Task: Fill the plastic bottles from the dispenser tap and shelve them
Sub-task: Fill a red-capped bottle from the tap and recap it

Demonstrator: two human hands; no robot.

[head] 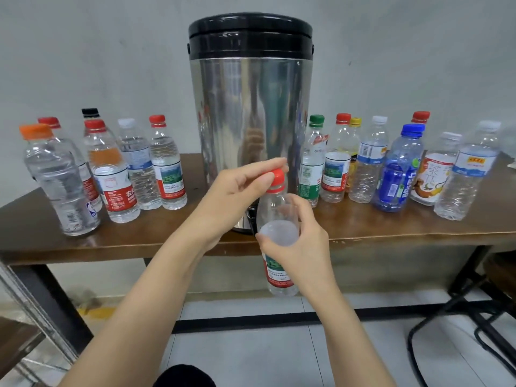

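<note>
A tall steel dispenser (250,113) with a black lid stands in the middle of a brown table (391,227). Its black tap (251,216) shows just left of the clear plastic bottle (279,277) that I hold upright in front of the table's edge. My right hand (300,247) grips this bottle around its middle. My left hand (240,191) pinches the bottle's red cap (278,175) between thumb and fingers. The bottle carries a red and green label and appears to hold water.
Several capped bottles (111,174) holding water stand on the table left of the dispenser. Several more capped bottles (396,169), some looking empty, stand to its right. A grey wall is behind. Black chair legs (458,317) sit on the tiled floor at right.
</note>
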